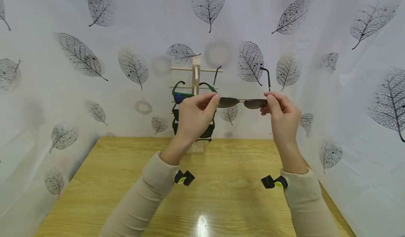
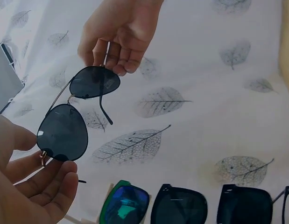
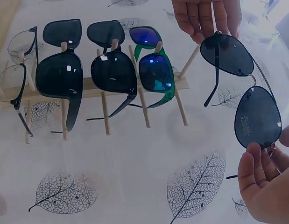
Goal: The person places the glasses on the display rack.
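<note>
Between both hands, aviator sunglasses (image 1: 255,104) with dark lenses and a thin metal frame are held up in front of the display rack. My left hand (image 1: 195,117) pinches their left hinge end between thumb and fingers. At the opposite hinge, my right hand (image 1: 285,119) grips the frame the same way. Both temples stand unfolded, pointing away toward the curtain. In the right wrist view, the wooden rack (image 3: 181,83) carries green-framed sunglasses (image 3: 156,78) with blue mirrored lenses, two dark sunglasses and clear eyeglasses (image 3: 14,77). My left hand partly hides the rack in the head view.
The rack stands at the back of a wood-grain table (image 1: 221,191); its top pegs (image 1: 212,70) hold no glasses. Close behind and along both sides hangs a white curtain (image 1: 152,15) printed with leaves.
</note>
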The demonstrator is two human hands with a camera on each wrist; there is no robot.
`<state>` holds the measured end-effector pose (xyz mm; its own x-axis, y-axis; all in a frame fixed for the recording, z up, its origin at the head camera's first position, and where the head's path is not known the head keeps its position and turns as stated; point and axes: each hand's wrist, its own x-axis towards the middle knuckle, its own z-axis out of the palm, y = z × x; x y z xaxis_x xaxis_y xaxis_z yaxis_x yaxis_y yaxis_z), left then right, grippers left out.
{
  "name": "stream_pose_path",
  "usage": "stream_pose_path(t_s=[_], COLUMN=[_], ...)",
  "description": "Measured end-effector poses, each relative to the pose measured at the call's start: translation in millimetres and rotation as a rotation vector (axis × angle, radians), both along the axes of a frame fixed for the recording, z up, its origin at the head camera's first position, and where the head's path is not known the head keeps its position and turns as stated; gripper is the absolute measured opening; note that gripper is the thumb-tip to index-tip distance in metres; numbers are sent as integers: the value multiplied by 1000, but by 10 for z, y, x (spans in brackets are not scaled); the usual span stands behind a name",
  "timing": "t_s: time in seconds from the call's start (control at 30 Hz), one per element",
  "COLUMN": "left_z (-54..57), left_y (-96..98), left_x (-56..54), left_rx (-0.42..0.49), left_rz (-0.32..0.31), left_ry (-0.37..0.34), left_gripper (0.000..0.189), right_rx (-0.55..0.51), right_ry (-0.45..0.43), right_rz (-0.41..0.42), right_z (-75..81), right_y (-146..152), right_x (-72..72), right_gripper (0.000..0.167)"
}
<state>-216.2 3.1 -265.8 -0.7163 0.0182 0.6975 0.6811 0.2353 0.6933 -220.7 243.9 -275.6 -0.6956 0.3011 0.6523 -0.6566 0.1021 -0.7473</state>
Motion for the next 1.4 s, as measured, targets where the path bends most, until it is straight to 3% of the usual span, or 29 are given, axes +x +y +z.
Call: stream_pose_path(t_s=[0.27,0.57,0.8,1.4], left_z=[240,448,490,501], left_y=[-168,-412,-562,-839], left_x=[0,-8,-38,-228], left_rx=[31,21,38,84], left_rz=[60,155,200,253], left_ry=[48,55,3,-34], left_gripper=[23,23,25,28], right_rx=[10,33,49,123], right_ry=[29,42,26,2], right_rz=[44,109,137,154], right_z=[244,438,470,572], right_y=[-188,-430,-580,-867], right_x=[-58,-150,-186,-389], right_gripper=[24,24,17,26])
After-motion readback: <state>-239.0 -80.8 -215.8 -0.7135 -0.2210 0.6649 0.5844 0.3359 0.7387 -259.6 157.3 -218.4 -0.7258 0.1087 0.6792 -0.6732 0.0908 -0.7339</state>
